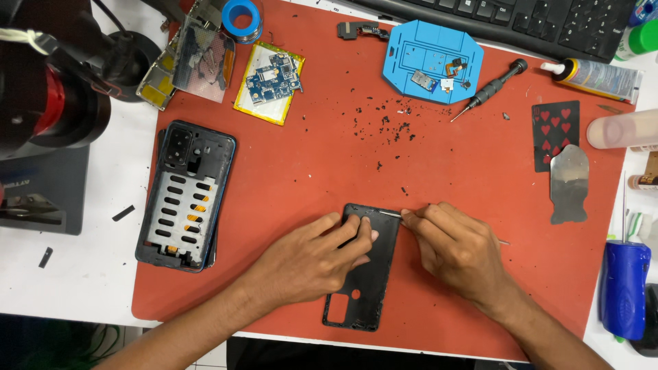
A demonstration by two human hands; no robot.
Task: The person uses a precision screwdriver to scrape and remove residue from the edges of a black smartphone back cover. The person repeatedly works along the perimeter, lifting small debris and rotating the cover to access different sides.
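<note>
On the red rubber work mat, the black plastic phone back cover lies flat, its long axis running near to far — camera cutout nearest. The left hand presses its far end; the right hand, just right, pinches thin metal tweezers — tip at the cover's far edge.

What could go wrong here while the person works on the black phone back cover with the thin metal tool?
1. The thin metal tool in the right hand points toward the left hand fingers pressing the black plastic phone back cover; a slip might prick them.
2. Black debris crumbs on the red work mat might reach the blue circuit board.
</note>
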